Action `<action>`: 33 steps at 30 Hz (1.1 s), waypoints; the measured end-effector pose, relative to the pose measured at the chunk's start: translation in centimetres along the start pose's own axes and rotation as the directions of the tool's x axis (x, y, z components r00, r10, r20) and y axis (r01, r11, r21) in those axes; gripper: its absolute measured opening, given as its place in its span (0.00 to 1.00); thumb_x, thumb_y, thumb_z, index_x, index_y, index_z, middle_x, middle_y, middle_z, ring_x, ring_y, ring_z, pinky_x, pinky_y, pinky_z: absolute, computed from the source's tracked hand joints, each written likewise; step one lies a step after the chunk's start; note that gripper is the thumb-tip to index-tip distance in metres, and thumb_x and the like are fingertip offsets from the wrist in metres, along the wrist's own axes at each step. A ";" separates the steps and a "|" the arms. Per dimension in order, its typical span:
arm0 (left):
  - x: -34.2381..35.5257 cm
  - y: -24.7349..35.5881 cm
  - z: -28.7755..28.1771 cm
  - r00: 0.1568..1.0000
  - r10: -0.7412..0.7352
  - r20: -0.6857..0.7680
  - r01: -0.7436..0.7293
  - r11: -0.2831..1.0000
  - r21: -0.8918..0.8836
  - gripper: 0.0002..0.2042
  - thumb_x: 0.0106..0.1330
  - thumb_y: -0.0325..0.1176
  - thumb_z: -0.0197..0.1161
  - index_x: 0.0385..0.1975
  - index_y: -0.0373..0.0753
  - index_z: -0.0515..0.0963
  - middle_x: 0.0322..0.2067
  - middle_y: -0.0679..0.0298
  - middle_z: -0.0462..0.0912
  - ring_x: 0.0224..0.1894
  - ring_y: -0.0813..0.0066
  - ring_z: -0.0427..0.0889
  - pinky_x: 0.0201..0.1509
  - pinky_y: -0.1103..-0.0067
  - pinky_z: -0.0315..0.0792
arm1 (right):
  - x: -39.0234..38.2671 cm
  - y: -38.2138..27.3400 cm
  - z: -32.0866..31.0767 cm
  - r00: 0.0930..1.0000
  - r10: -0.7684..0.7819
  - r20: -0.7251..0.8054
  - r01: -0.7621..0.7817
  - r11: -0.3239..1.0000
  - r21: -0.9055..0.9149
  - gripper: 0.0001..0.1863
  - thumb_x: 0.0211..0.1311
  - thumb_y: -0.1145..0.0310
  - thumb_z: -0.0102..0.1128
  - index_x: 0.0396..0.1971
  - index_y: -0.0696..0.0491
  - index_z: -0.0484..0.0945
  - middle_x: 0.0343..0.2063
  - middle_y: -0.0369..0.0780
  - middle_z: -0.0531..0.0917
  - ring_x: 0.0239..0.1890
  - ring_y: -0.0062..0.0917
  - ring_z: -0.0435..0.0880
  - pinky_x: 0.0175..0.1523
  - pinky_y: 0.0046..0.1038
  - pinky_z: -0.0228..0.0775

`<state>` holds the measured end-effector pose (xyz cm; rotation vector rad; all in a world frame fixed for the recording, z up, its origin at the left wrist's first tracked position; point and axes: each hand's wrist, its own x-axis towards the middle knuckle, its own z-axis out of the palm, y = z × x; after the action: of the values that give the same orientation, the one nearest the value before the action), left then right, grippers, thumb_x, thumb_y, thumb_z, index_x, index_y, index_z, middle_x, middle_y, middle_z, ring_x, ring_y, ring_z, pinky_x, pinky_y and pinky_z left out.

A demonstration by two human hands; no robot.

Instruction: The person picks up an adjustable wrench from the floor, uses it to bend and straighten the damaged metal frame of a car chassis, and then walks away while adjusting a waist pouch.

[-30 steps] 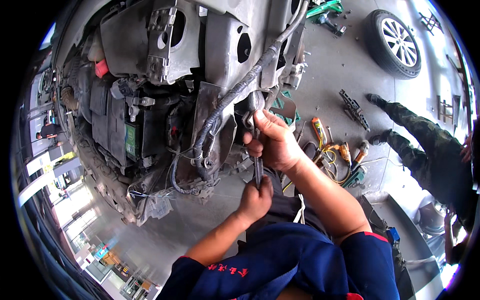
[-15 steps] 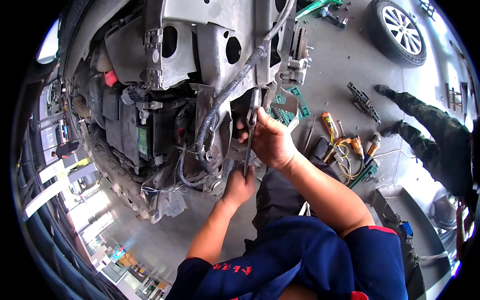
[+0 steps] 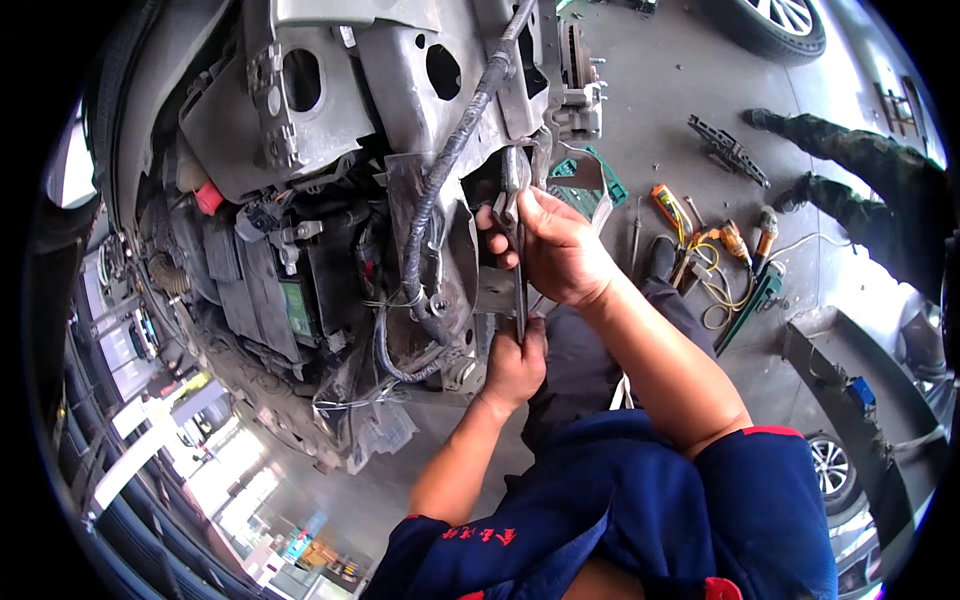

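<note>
In front of me is the stripped front of a car, with a bare metal rail (image 3: 400, 70) and an open engine bay. A slim metal hand tool with a long shank (image 3: 520, 285) points up into the gap beside the rail; it looks like a wrench, but its far end is hidden. My left hand (image 3: 517, 368) is closed around its lower end. Higher up, my right hand (image 3: 570, 255) grips the tool's thicker part, thumb on top and fingers curled behind. A black corrugated wiring loom (image 3: 445, 165) hangs down just left of both hands.
A brake disc (image 3: 577, 60) sits right of the rail. On the floor lie a green tool case (image 3: 590, 180), an orange power tool (image 3: 735, 240) with yellow cable, and a black bracket (image 3: 728, 150). Another person's camouflage-clad legs (image 3: 840, 150) are at right, near a wheel (image 3: 780, 25).
My view has shifted, so the car parts sit further up and left. Both hands keep their hold on the tool, which has tilted slightly.
</note>
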<state>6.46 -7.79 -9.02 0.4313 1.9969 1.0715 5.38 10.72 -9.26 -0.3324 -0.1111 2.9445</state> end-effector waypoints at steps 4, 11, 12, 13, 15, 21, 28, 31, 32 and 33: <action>0.1 -0.4 0.5 1.000 0.024 -0.001 -0.024 0.997 -0.068 0.24 0.79 0.40 0.48 0.16 0.39 0.63 0.12 0.71 0.65 0.16 0.81 0.64 0.22 0.77 0.57 | 0.0 0.0 0.5 0.998 -0.008 -0.063 0.006 0.999 -0.031 0.17 0.75 0.57 0.55 0.52 0.53 0.72 0.41 0.38 0.82 0.35 0.19 0.80 0.39 0.21 0.71; -1.8 2.2 -1.5 0.972 -0.200 0.119 0.213 0.972 -0.100 0.19 0.75 0.32 0.48 0.18 0.35 0.66 0.13 0.63 0.69 0.18 0.71 0.70 0.27 0.70 0.63 | -0.8 0.1 2.3 0.990 0.001 -0.143 -0.010 0.998 -0.059 0.16 0.75 0.53 0.54 0.48 0.52 0.73 0.39 0.36 0.81 0.33 0.15 0.79 0.37 0.18 0.68; -2.2 2.7 -1.9 0.968 -0.206 0.144 0.222 0.969 -0.107 0.18 0.75 0.31 0.49 0.18 0.35 0.66 0.13 0.64 0.69 0.18 0.72 0.69 0.27 0.71 0.62 | -1.0 0.2 2.7 0.987 0.004 -0.162 -0.012 0.999 -0.046 0.16 0.75 0.53 0.54 0.48 0.51 0.73 0.39 0.35 0.81 0.33 0.14 0.79 0.37 0.18 0.68; -2.4 3.1 -2.2 0.963 -0.212 0.168 0.233 0.966 -0.114 0.18 0.75 0.31 0.49 0.18 0.35 0.66 0.13 0.65 0.68 0.18 0.73 0.69 0.27 0.71 0.62 | -1.0 0.2 3.2 0.984 0.008 -0.180 -0.014 0.999 -0.032 0.16 0.75 0.53 0.54 0.48 0.51 0.73 0.39 0.35 0.81 0.32 0.14 0.79 0.37 0.17 0.67; -2.7 3.6 -2.6 0.969 -0.191 0.157 0.211 0.969 -0.126 0.18 0.75 0.31 0.49 0.18 0.36 0.66 0.13 0.66 0.68 0.18 0.74 0.68 0.26 0.72 0.62 | -1.0 0.0 4.1 0.979 0.001 -0.203 -0.004 1.000 -0.013 0.15 0.76 0.54 0.53 0.47 0.51 0.73 0.39 0.34 0.81 0.31 0.13 0.78 0.37 0.17 0.67; -3.9 7.4 -3.8 0.902 -0.355 0.244 0.416 0.865 -0.280 0.15 0.77 0.34 0.48 0.24 0.36 0.68 0.15 0.70 0.68 0.18 0.82 0.66 0.22 0.79 0.61 | -1.2 0.0 5.6 0.951 0.032 -0.309 -0.031 0.999 0.008 0.15 0.76 0.54 0.52 0.48 0.50 0.74 0.38 0.33 0.81 0.29 0.13 0.76 0.37 0.17 0.67; -2.4 3.3 -0.8 0.962 -0.229 0.147 0.250 0.958 -0.141 0.18 0.76 0.33 0.49 0.20 0.35 0.68 0.15 0.64 0.71 0.19 0.73 0.71 0.26 0.73 0.64 | -0.8 -1.0 3.0 0.979 0.082 -0.187 -0.095 0.993 -0.063 0.15 0.76 0.56 0.52 0.50 0.52 0.72 0.39 0.38 0.82 0.30 0.17 0.78 0.38 0.19 0.69; -0.7 1.1 2.4 0.982 -0.181 0.045 0.186 0.972 -0.141 0.18 0.77 0.33 0.48 0.20 0.36 0.67 0.15 0.64 0.70 0.19 0.71 0.71 0.27 0.73 0.65 | 0.1 -3.3 1.1 0.980 0.191 -0.062 -0.194 0.980 -0.049 0.16 0.75 0.58 0.54 0.51 0.54 0.73 0.41 0.38 0.84 0.33 0.16 0.81 0.38 0.19 0.71; -0.4 1.2 3.0 0.991 -0.134 -0.005 0.133 0.986 -0.102 0.18 0.77 0.32 0.48 0.21 0.36 0.67 0.14 0.64 0.69 0.18 0.71 0.71 0.26 0.72 0.64 | 0.2 -3.7 0.6 0.971 0.236 -0.034 -0.237 0.971 -0.020 0.17 0.75 0.58 0.55 0.52 0.55 0.73 0.43 0.40 0.84 0.35 0.17 0.82 0.40 0.19 0.73; -0.3 1.5 3.1 0.991 -0.135 -0.005 0.133 0.986 -0.104 0.18 0.77 0.32 0.48 0.21 0.36 0.67 0.14 0.64 0.69 0.18 0.71 0.71 0.26 0.72 0.64 | 0.2 -3.8 0.7 0.971 0.237 -0.036 -0.238 0.971 -0.021 0.17 0.75 0.58 0.55 0.52 0.55 0.73 0.43 0.40 0.84 0.35 0.17 0.82 0.40 0.19 0.73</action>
<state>9.01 -5.50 -8.64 0.2326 1.9413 1.0894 5.61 14.43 -8.25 -0.4257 -0.1114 3.1750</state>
